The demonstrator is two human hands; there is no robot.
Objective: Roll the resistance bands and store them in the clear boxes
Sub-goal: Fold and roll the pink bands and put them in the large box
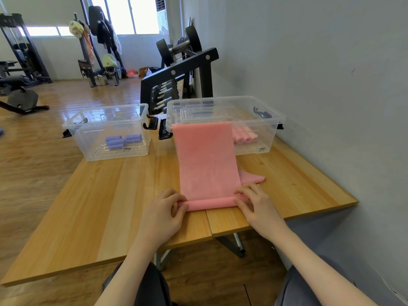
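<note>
1. My left hand (164,212) sits at the left end of the rolled part of the pink band (206,164); its fingers (176,200) are curled over the roll and pinch it against the counter (106,195).
2. My right hand (256,206) does the same at the roll's right end, its fingers bent down onto the pink tube, thumb tucked near the front of it.
3. The roll (210,204) between my hands is thin, only begun, and lies across the counter close to the near edge, over the seam where two boards meet.
4. From the roll, the band's flat length runs away from me up the counter and drapes over the front rim of the right box (269,120), its far end hanging on that rim.
5. A loose pink corner sticks out from under the band on its right side, flat on the counter.
6. The right box holds a row of pink rolls (245,138) behind its front wall; a clear lid appears to lie on top towards the back.
7. The left box (88,140) stands open, well apart from my hands, with a few purple rolls (122,141) on its floor.
8. Black latches hang between the two boxes.
9. A dumbbell rack (176,74) stands behind the counter, next to the wall.
</note>
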